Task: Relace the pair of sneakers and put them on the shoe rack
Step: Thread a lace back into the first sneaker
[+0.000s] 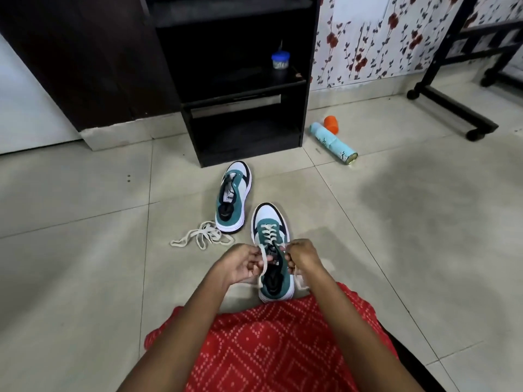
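Label (228,197) on unlaced sneaker (239,190) reads PUMA

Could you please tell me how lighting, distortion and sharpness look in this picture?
Head view: the wide-angle lens bows the joints of the floor and leans the shoe rack. Head view: soft light, with a broad diffuse shadow on the tiles at right. Head view: the left hand and right hand, pinching the lace, look slightly soft.

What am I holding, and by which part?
The left hand and right hand each pinch a loose end of the cream flat shoelace, near the top eyelets of the nearer teal-and-white sneaker.
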